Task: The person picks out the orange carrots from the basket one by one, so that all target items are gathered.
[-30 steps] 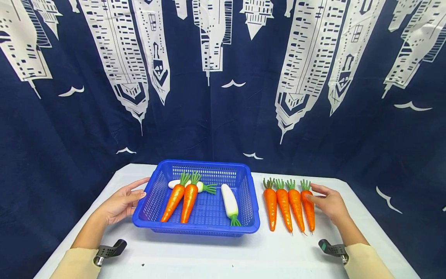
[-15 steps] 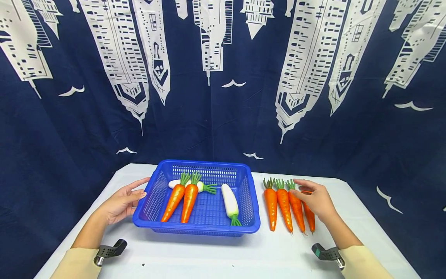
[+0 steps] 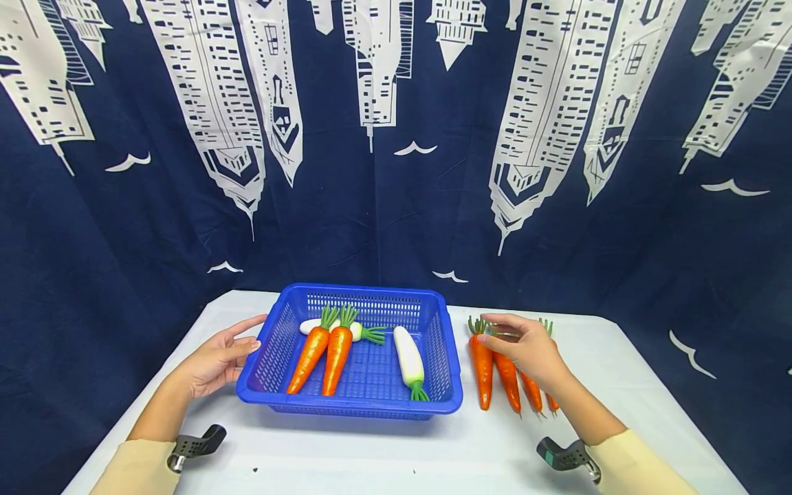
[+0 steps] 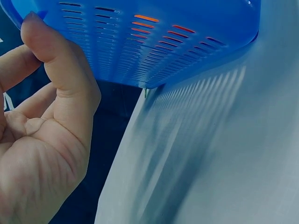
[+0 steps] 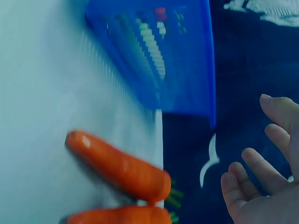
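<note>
My left hand point(image 3: 210, 361) is at the left side of a blue plastic basket point(image 3: 346, 408), its fingers loosely bent. In the left wrist view its thumb point(image 4: 51, 51) reaches the basket's rim. Inside the basket lie two orange carrots point(image 3: 337, 361) with green tops, over one white radish point(image 3: 309, 326); a second white radish point(image 3: 408, 357) lies apart at the right. My right hand point(image 3: 532, 350) hovers over several carrots in a row on the table, nearest the leftmost carrot point(image 3: 481, 371), and hides parts of the others. The right wrist view shows it holding nothing, fingers relaxed.
The white tabletop point(image 3: 346, 457) carries the basket and the carrot row. Behind it hangs a dark blue cloth point(image 3: 383, 227) printed with white buildings and birds. Each wrist bears a black strap with a camera point(image 3: 566, 455).
My right hand has moved left along the carrot row, from the rightmost carrot toward the leftmost. The carrots, basket and left hand stay in place.
</note>
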`<action>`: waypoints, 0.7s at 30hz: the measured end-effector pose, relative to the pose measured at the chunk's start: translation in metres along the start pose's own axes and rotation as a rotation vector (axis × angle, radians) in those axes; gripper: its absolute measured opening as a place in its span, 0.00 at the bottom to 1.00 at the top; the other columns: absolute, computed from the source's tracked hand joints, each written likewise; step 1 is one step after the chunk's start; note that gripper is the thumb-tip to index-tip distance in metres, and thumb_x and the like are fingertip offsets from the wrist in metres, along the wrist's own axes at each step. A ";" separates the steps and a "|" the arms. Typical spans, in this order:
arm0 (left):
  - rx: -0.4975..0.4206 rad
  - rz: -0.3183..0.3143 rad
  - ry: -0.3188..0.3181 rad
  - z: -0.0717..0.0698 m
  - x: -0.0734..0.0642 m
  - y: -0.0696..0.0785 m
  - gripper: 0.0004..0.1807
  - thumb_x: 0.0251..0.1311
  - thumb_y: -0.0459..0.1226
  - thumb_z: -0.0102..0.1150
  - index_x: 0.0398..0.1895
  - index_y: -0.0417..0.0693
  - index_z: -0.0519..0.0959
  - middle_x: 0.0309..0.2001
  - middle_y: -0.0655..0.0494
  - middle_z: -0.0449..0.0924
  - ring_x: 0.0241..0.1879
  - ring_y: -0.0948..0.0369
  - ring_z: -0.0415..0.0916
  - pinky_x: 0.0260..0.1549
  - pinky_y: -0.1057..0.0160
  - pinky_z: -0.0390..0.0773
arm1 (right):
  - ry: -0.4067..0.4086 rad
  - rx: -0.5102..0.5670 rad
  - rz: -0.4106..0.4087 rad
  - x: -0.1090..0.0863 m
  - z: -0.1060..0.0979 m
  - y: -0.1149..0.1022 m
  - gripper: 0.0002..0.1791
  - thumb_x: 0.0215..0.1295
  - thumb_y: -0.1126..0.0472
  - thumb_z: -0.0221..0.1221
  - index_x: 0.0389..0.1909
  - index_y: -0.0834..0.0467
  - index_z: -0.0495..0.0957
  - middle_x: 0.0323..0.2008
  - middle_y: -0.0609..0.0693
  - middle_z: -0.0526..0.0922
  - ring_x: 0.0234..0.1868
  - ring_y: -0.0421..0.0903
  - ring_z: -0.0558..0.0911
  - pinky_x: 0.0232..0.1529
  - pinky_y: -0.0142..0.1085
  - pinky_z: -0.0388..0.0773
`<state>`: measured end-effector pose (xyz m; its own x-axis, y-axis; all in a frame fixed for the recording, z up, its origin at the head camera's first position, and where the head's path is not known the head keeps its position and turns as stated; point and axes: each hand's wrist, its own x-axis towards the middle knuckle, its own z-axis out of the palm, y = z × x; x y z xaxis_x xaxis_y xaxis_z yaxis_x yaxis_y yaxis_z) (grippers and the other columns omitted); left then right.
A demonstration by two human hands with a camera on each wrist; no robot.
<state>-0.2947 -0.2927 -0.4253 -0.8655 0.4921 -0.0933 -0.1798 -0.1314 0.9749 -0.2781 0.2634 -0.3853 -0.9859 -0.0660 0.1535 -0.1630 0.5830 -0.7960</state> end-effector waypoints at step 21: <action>0.032 -0.023 0.039 0.000 0.001 0.000 0.39 0.79 0.34 0.47 0.84 0.51 0.39 0.50 0.58 0.84 0.45 0.59 0.88 0.46 0.55 0.88 | -0.148 0.203 -0.071 -0.001 0.048 -0.053 0.26 0.63 0.53 0.71 0.60 0.57 0.82 0.58 0.59 0.85 0.57 0.55 0.86 0.58 0.44 0.85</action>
<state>-0.2959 -0.2923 -0.4258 -0.8792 0.4604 -0.1227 -0.1852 -0.0929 0.9783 -0.2701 0.1935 -0.3719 -0.9641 -0.2271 0.1377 -0.2211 0.3993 -0.8898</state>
